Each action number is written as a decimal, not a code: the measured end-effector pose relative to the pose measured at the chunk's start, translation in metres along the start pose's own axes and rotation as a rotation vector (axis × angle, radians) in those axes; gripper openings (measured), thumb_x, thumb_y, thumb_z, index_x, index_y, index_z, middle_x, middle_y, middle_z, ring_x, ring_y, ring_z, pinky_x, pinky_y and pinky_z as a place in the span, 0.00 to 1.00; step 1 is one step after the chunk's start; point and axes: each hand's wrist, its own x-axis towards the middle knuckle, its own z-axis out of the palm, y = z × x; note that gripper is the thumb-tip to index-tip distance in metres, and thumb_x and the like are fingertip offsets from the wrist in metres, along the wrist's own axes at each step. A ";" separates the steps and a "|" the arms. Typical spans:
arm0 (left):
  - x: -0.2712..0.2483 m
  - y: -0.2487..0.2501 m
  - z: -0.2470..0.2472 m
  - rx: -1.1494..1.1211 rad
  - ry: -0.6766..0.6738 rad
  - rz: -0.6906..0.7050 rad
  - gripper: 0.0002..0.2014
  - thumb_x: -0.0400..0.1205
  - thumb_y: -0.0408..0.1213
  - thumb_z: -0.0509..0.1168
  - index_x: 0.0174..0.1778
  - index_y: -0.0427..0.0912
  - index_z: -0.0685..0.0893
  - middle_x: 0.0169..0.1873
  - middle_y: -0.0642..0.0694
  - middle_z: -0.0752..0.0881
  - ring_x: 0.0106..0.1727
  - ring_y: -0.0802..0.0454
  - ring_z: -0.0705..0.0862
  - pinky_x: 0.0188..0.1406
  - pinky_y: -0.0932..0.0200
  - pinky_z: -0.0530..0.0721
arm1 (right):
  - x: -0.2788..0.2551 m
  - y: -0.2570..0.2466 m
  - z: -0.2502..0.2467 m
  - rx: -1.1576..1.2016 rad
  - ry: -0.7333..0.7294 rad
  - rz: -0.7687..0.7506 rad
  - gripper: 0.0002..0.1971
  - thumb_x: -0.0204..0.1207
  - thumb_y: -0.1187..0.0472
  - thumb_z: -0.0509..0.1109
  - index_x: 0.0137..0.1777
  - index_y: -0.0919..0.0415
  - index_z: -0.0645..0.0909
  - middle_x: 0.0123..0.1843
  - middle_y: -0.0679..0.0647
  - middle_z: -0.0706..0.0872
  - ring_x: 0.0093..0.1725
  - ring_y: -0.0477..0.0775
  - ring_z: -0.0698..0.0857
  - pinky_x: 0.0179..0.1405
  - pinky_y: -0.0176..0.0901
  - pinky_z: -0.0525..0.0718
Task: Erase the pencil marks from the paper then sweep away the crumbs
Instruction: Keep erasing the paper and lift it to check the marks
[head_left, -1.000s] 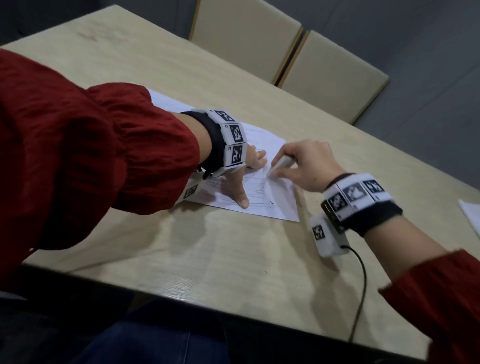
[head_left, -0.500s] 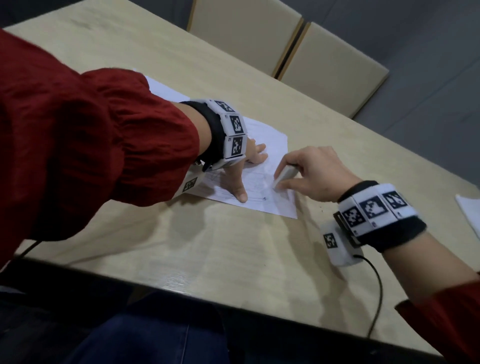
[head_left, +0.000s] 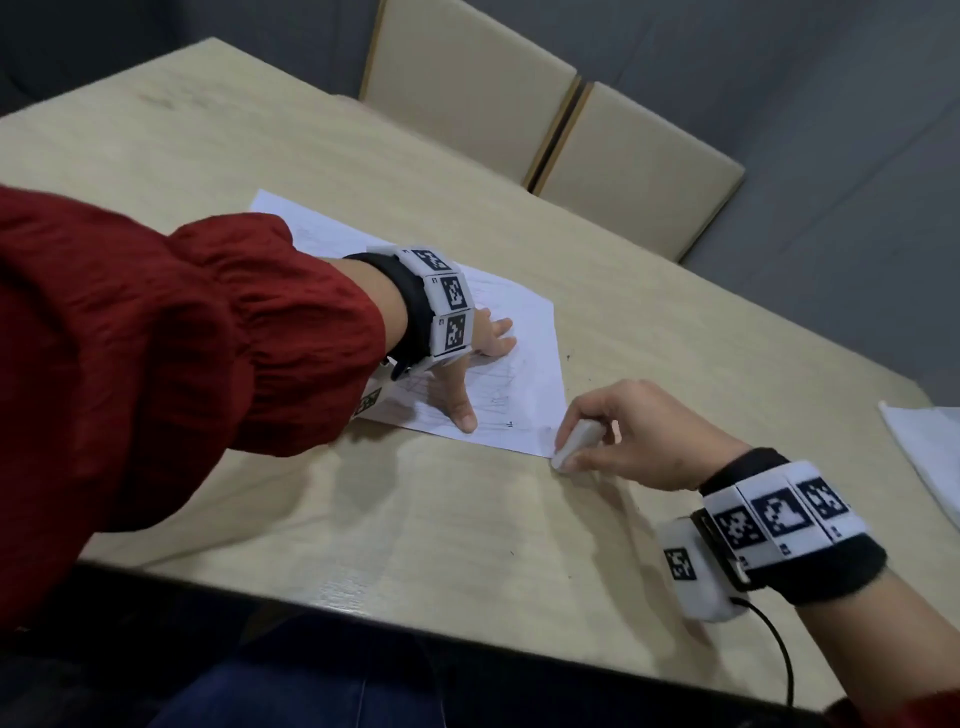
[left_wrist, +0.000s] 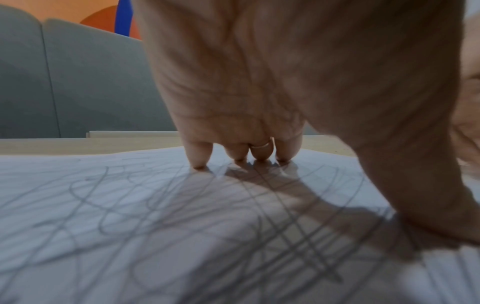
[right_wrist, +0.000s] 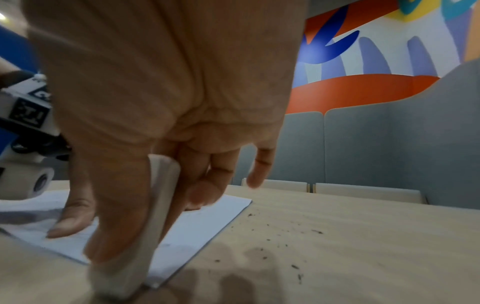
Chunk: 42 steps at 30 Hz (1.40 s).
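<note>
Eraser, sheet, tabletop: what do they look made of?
Eraser: matte off-white block, probably rubber or vinyl; its rounded tip looks worn. Sheet: thin white paper, lying flat, pencil lines showing. Tabletop: pale wood-grain with a soft sheen, possibly laminate.

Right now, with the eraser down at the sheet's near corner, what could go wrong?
The eraser in the right hand sits at the paper's near corner; a stroke back inward could catch and fold that edge. The left hand presses farther in, so the corner is unsupported. Many pencil marks remain, and crumbs already litter the table.
</note>
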 end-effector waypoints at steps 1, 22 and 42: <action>0.000 0.000 0.000 0.001 0.001 -0.002 0.58 0.73 0.62 0.71 0.85 0.47 0.36 0.84 0.50 0.32 0.85 0.49 0.37 0.82 0.48 0.42 | 0.000 0.002 -0.002 0.034 -0.001 0.012 0.06 0.66 0.58 0.81 0.40 0.48 0.88 0.36 0.43 0.88 0.38 0.45 0.82 0.37 0.34 0.77; -0.023 0.030 0.015 0.044 0.032 -0.092 0.52 0.76 0.64 0.67 0.86 0.49 0.43 0.85 0.48 0.37 0.86 0.40 0.46 0.83 0.41 0.53 | -0.016 -0.010 0.021 0.193 0.241 0.228 0.07 0.71 0.62 0.74 0.45 0.50 0.82 0.46 0.50 0.83 0.45 0.50 0.80 0.39 0.35 0.73; -0.038 0.064 0.039 0.000 0.025 -0.112 0.44 0.81 0.64 0.60 0.86 0.56 0.42 0.85 0.45 0.36 0.85 0.35 0.43 0.80 0.36 0.48 | -0.020 -0.045 0.031 0.108 0.225 0.300 0.09 0.71 0.58 0.72 0.43 0.64 0.88 0.45 0.64 0.88 0.50 0.63 0.84 0.47 0.52 0.86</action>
